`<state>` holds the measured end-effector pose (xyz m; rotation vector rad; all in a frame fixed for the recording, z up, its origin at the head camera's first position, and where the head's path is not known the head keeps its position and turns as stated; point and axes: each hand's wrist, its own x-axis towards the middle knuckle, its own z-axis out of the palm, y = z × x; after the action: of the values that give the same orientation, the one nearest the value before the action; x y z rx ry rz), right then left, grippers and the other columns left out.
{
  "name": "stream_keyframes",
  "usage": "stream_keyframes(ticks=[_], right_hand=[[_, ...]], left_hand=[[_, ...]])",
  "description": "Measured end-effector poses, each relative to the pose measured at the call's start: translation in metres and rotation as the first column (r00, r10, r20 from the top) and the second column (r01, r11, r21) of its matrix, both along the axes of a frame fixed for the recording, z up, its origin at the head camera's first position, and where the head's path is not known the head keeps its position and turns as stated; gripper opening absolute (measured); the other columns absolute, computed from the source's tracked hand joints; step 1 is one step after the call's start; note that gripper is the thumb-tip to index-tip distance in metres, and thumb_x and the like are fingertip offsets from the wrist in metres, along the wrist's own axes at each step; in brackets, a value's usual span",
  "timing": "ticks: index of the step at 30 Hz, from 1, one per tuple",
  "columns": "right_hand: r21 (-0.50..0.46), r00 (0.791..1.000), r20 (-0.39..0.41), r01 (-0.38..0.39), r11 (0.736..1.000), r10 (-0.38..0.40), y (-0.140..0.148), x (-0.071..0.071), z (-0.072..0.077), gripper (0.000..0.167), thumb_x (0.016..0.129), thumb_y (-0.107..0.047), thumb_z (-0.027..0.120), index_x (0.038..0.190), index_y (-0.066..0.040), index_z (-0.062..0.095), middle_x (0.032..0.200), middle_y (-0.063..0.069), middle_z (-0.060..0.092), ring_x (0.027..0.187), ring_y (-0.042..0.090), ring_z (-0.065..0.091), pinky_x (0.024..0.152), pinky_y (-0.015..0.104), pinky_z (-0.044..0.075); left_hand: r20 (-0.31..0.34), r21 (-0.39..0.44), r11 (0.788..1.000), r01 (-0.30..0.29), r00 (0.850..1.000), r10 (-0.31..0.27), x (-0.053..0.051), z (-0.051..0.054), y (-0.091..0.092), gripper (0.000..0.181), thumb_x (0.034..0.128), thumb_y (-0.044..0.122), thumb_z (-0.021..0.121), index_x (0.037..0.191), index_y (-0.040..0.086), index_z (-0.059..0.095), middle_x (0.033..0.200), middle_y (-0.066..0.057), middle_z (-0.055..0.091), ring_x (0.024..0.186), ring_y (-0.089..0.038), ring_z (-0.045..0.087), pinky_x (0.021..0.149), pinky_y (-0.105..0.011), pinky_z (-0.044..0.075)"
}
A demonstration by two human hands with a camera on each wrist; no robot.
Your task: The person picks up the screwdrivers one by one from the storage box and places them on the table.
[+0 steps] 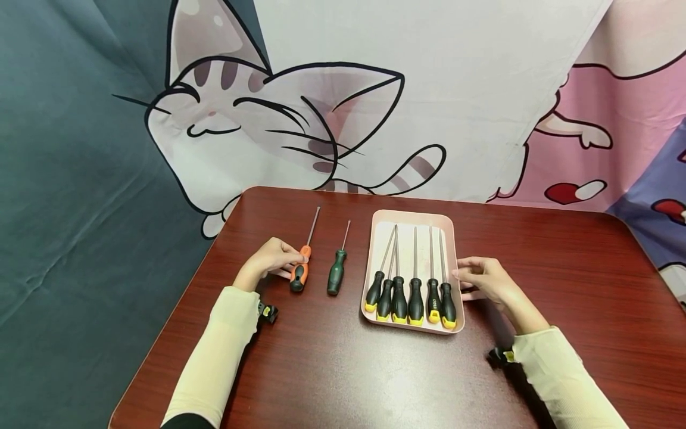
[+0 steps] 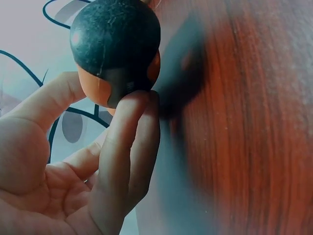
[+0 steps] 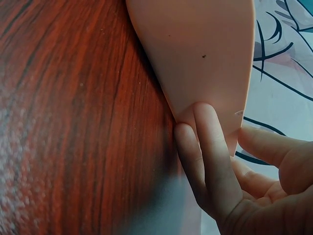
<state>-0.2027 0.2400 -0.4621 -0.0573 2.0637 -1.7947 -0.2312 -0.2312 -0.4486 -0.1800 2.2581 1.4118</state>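
Observation:
My left hand (image 1: pixel 276 257) holds an orange-and-black screwdriver (image 1: pixel 299 277) by its handle, thumb and fingers around it. Its blade points away, toward the table's far edge. In the left wrist view the black butt (image 2: pixel 115 41) of the handle faces the camera, fingertips against its underside. A dark green screwdriver (image 1: pixel 336 273) lies just to the right. My right hand (image 1: pixel 488 280) grips the right side of a pale pink tray (image 1: pixel 452 238), thumb at the rim. In the right wrist view, two fingers press the tray's outer wall (image 3: pixel 200 54).
Several black-and-yellow screwdrivers (image 1: pixel 415 301) lie side by side in the tray, blades pointing away. All this sits on a dark red-brown wooden table (image 1: pixel 343 369). Behind it hangs a cloth (image 1: pixel 461 107) with cartoon cats.

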Motion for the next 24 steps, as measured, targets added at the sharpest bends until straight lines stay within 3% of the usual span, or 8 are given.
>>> stream_keyframes(ticks=[17,24], right_hand=[[-0.005,1.000,0.000,0.006,1.000,-0.006,-0.0002,0.0010,0.0019,0.055,0.099,0.000,0.058,0.137,0.026,0.030,0.097,0.011,0.066,0.077,0.016,0.068,0.069,0.043,0.064],[-0.012,1.000,-0.001,0.000,1.000,0.000,0.0003,0.0008,0.0009,0.054,0.099,0.001,0.057,0.137,0.027,0.029,0.097,0.011,0.067,0.078,0.017,0.069,0.069,0.044,0.064]], left_hand=[[-0.005,0.013,0.999,-0.030,1.000,0.030,0.0001,-0.0031,-0.0005,0.033,0.0880,0.013,0.077,0.111,-0.010,0.069,0.087,-0.010,0.071,0.071,-0.014,0.069,0.066,-0.036,0.064],[-0.017,-0.023,0.999,-0.031,0.999,0.031,0.0009,-0.0041,-0.0020,0.035,0.0867,0.017,0.079,0.110,-0.008,0.070,0.097,-0.014,0.068,0.075,-0.015,0.069,0.067,-0.036,0.064]])
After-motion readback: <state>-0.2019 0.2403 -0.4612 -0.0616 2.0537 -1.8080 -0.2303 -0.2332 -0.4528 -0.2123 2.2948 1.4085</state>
